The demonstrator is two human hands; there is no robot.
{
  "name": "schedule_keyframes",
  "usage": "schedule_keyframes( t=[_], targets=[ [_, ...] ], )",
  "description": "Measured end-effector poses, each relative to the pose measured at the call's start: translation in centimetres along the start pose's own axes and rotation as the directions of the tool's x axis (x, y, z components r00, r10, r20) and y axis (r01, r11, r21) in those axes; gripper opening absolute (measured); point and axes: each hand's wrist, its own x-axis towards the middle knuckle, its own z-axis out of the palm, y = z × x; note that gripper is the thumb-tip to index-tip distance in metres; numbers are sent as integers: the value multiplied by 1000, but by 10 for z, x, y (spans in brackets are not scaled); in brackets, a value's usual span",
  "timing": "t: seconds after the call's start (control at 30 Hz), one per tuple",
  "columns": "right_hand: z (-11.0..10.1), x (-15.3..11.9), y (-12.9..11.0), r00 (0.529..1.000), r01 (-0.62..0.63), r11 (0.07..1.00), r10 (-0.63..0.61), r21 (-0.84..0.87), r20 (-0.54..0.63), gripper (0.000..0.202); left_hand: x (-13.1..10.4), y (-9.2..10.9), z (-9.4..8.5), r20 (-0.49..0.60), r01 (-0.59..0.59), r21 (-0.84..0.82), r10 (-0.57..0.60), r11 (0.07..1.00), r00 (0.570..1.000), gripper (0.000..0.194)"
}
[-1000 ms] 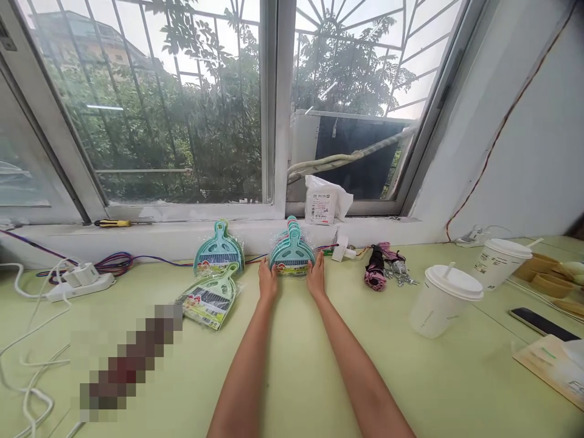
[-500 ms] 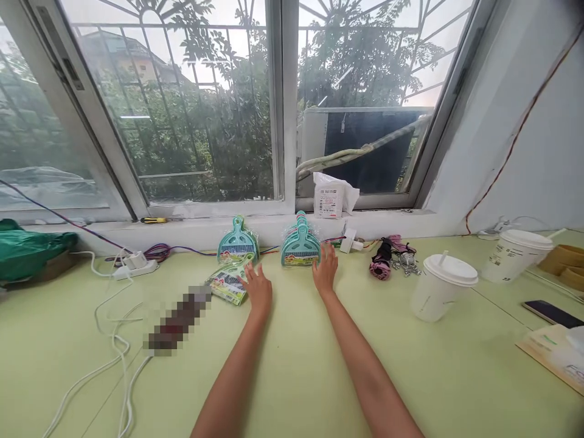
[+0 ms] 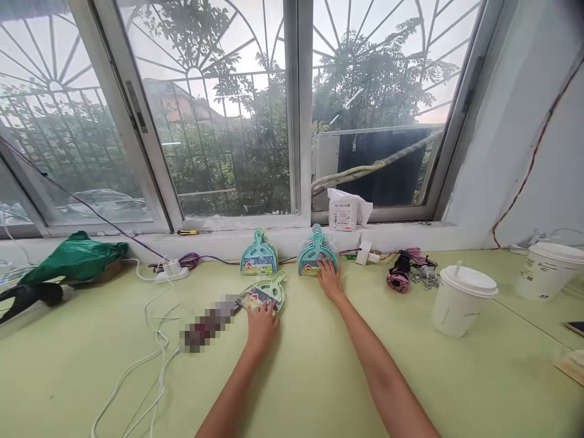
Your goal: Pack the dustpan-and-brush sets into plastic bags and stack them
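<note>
Two groups of wrapped teal dustpan-and-brush sets stand upright against the wall below the window, a left group (image 3: 258,255) and a right group (image 3: 314,252). A light green wrapped set (image 3: 264,291) lies tilted on the table in front of the left group. My left hand (image 3: 262,325) rests on the near edge of this green set, its fingers apart over the wrapper. My right hand (image 3: 331,281) touches the lower right front of the right group with spread fingers.
White cables (image 3: 159,340) and a pixelated object (image 3: 207,325) lie at left, near a power strip (image 3: 172,272) and green bag (image 3: 75,258). At right are a pink-black bundle (image 3: 399,272) and lidded cups (image 3: 463,298). A white packet (image 3: 344,212) stands on the sill.
The view has shifted left and up. My left hand has moved down onto the near edge of the green set. My right hand has moved onto the front of the right group.
</note>
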Motion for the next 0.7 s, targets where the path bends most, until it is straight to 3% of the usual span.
schedule_keyframes(
  t=[0.13,0.27,0.37,0.47,0.6,0.7],
  targets=[
    [-9,2,-1,1000,6,1000,-6,18,-7,48,8,5,-6,-48,-46,-92,42,995,998,33],
    [-28,-19,-14,997,-18,998,22,54,-68,49,30,-16,-11,-139,96,-51,-103,994,985,40],
    [-39,-50,-33,992,-106,989,113,100,-64,49,37,-29,-10,-25,162,-50,-163,985,986,40],
    [-43,-71,-48,993,-120,987,117,109,34,51,28,-22,-6,77,141,-47,-137,989,988,32],
    [-41,-50,-43,987,-77,990,59,117,152,55,7,-1,-7,-18,35,-57,-36,998,999,32],
    [-40,-17,-28,973,-140,979,109,147,206,55,2,3,-9,-113,100,-139,-116,985,987,42]
  ],
)
